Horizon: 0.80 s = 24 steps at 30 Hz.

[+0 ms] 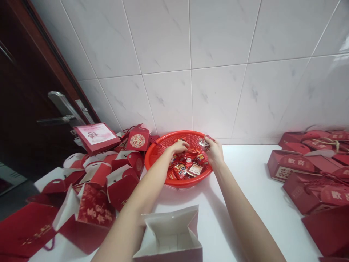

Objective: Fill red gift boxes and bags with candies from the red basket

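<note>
A red plastic basket (pixel 152 160) full of wrapped candies (pixel 181 171) stands against the wall. Over its left-middle part, my left hand (pixel 179 147) reaches in with fingers curled among the wrappers; what they hold, if anything, is hidden. My right hand (pixel 215 150) is closed at the basket's right rim, gripping a wrapped candy (pixel 204 143) with a clear wrapper and dark print. A flat cream-and-brown packet (pixel 195 169) lies on top of the candies. Nearest to me, between my forearms, an open-topped paper box (pixel 174 242) with a pale inside stands upright.
Several open red gift boxes (pixel 95 203) crowd the left side, one bearing a pink-and-white panel (pixel 95 134). Closed red gift boxes (pixel 291 163) are grouped on the right of the white table (pixel 245 174). A dark door with a metal handle (pixel 64 109) is at left.
</note>
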Each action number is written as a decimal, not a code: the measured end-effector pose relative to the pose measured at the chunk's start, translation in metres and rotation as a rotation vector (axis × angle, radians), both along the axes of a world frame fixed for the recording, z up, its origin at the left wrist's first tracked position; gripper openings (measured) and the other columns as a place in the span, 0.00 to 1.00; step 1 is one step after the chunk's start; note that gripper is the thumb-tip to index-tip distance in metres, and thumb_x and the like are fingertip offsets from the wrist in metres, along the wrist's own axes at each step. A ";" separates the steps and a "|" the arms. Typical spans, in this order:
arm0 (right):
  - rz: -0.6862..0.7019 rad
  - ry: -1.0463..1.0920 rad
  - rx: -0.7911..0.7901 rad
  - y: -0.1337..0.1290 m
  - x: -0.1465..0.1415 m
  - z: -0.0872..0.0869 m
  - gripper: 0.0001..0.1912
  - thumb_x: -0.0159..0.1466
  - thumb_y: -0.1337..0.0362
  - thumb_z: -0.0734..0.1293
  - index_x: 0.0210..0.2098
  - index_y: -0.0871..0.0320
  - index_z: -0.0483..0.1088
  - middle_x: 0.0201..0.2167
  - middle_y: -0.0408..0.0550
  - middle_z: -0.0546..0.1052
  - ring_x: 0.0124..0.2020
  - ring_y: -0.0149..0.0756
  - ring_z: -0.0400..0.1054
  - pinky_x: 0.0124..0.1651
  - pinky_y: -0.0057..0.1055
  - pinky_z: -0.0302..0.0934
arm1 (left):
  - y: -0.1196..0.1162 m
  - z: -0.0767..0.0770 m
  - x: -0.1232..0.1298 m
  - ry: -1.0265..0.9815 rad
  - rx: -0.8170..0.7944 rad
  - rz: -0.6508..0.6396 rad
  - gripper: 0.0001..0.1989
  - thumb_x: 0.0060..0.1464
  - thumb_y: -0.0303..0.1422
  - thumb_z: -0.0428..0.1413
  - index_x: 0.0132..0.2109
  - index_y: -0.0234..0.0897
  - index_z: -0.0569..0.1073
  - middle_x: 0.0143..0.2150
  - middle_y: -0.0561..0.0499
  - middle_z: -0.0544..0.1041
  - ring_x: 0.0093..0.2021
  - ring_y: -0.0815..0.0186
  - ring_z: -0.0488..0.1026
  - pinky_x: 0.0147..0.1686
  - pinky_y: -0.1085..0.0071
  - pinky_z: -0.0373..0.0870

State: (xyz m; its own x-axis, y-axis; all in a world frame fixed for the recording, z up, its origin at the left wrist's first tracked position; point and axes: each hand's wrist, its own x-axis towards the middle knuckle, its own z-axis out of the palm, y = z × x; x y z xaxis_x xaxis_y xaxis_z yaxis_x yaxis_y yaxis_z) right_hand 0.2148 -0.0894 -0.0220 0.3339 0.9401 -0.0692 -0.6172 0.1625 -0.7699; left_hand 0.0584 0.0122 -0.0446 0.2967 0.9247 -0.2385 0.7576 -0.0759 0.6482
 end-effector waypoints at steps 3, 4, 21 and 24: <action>-0.018 0.016 -0.021 0.000 0.000 0.002 0.04 0.50 0.71 0.69 0.25 0.58 0.69 0.21 0.44 0.79 0.24 0.32 0.72 0.22 0.22 0.60 | 0.006 -0.006 -0.003 0.007 0.033 -0.005 0.11 0.45 0.27 0.66 0.40 0.38 0.80 0.25 0.55 0.75 0.26 0.65 0.73 0.26 0.73 0.66; -0.023 0.019 -0.025 0.000 0.000 0.002 0.04 0.50 0.71 0.68 0.24 0.57 0.68 0.20 0.44 0.79 0.24 0.32 0.71 0.22 0.21 0.59 | 0.008 -0.008 -0.004 0.007 0.043 -0.008 0.09 0.47 0.29 0.66 0.38 0.38 0.80 0.27 0.54 0.77 0.28 0.64 0.74 0.27 0.72 0.67; -0.036 0.012 -0.033 0.003 -0.001 0.000 0.05 0.44 0.72 0.64 0.22 0.59 0.68 0.21 0.44 0.79 0.22 0.28 0.67 0.21 0.20 0.54 | 0.014 -0.038 -0.012 -0.010 0.229 -0.039 0.10 0.44 0.40 0.66 0.26 0.42 0.76 0.24 0.54 0.76 0.33 0.62 0.71 0.36 0.69 0.65; -0.034 0.008 -0.030 0.003 -0.001 -0.001 0.05 0.44 0.72 0.65 0.23 0.59 0.69 0.21 0.43 0.79 0.22 0.29 0.68 0.22 0.21 0.54 | 0.017 -0.033 -0.010 0.026 0.249 -0.034 0.08 0.42 0.38 0.67 0.25 0.42 0.76 0.26 0.53 0.77 0.35 0.61 0.72 0.38 0.70 0.65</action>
